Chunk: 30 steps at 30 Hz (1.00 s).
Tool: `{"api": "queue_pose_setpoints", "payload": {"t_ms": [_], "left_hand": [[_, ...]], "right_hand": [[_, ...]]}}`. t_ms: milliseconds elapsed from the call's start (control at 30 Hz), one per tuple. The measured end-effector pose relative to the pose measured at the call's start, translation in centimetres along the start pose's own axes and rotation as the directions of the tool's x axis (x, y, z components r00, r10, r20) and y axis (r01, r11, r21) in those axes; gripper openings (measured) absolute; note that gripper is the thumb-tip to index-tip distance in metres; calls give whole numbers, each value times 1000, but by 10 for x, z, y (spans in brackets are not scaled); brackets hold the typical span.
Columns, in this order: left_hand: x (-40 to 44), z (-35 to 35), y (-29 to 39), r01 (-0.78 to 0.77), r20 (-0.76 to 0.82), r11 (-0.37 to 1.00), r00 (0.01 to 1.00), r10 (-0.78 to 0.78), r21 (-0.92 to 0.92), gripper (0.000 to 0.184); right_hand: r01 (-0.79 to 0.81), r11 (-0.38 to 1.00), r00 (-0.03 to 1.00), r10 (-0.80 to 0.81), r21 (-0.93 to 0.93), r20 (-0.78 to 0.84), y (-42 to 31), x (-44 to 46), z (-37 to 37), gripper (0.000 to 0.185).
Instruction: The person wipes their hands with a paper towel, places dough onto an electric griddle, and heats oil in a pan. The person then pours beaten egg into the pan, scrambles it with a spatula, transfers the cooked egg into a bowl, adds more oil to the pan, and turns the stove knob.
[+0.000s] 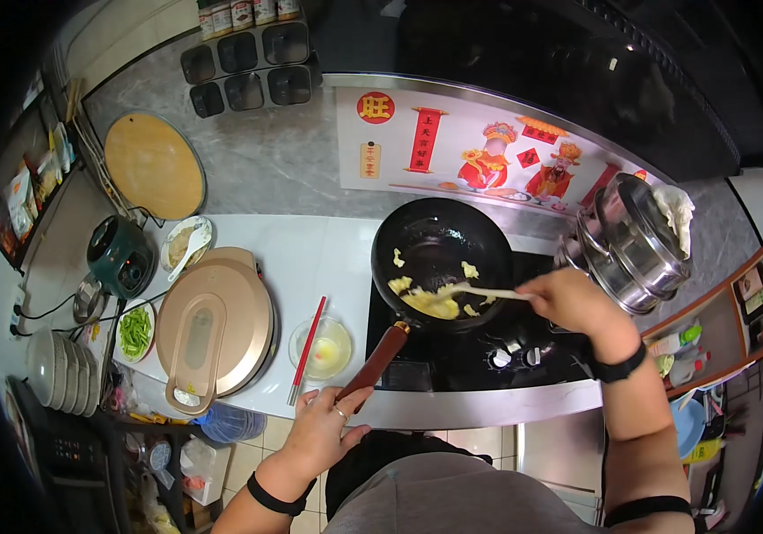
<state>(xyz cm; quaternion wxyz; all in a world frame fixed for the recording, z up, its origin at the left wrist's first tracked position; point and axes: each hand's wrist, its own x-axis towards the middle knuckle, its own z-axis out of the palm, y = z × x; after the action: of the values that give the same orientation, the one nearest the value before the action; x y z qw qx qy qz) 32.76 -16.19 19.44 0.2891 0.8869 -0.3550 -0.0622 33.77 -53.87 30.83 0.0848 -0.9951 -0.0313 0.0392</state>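
A black wok (442, 227) sits on the stove, tilted toward me, with pieces of yellow scrambled egg (430, 303) in its lower part. My left hand (321, 429) grips the end of its brown wooden handle (379, 360). In my right hand (568, 298) is a light-coloured spatula (492, 292), its blade among the egg and partly hidden by it. Left of the wok, a glass bowl (330, 356) has some pale liquid in the bottom. Red chopsticks (310, 347) with silvery ends lie along that bowl's left side.
A beige electric griddle (221, 325) stands on the left of the counter, beside a plate of cut green vegetables (136, 334). A white bowl with a spoon (187, 245) is behind it. Stacked steel pots (630, 240) stand right of the wok. Two knobs (516, 357) are on the black stovetop.
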Motion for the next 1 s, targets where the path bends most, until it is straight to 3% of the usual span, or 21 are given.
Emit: {"api": "queue_pose_setpoints", "payload": {"t_ms": [133,200,300,367,400,467,500,533,600,733,833,933,1000], "left_hand": [[-1,-2,-9,-11,-160,996,987,-3,-85,47],[-2,1,-31,1,-232,995,972,-24,-98,42],[1,10,-73,103,-382,972,906,-180,-213,32],[4,22,-96,372,-337,916,852,-401,-150,31],[7,31,-106,373,-336,916,852,-401,-147,31],[12,46,-123,450,-256,887,874,-412,109,38],[19,52,-129,494,-218,861,860,-462,124,42],[27,52,-127,478,-213,869,869,-447,127,42],[42,51,-124,576,-143,776,817,-559,258,42],[54,60,-139,576,-109,744,809,-577,338,42],[55,63,-144,574,-75,738,804,-590,354,39],[56,67,-146,543,-53,731,816,-576,414,36],[56,71,-146,556,-97,739,818,-566,380,31]], "right_hand": [[-60,998,994,62,-19,86,-7,-16,0,22],[-40,998,995,36,-46,-97,1,1,36,22],[-159,987,958,151,-14,-242,9,31,67,22],[-229,972,893,228,43,-388,19,51,85,22],[-230,972,893,230,46,-387,21,59,93,22],[-226,972,880,233,67,-414,15,70,103,23],[-236,968,890,251,88,-381,8,71,105,23],[-165,984,913,179,68,-367,3,72,106,23],[-53,997,956,68,61,-284,0,60,100,23],[18,1000,983,-18,-3,-184,-8,6,37,20],[-138,990,990,138,6,-31,-22,-34,-13,20],[-38,997,995,31,-71,-99,1,-38,19,22],[-192,978,972,178,-77,-153,-4,-18,43,23]]}}
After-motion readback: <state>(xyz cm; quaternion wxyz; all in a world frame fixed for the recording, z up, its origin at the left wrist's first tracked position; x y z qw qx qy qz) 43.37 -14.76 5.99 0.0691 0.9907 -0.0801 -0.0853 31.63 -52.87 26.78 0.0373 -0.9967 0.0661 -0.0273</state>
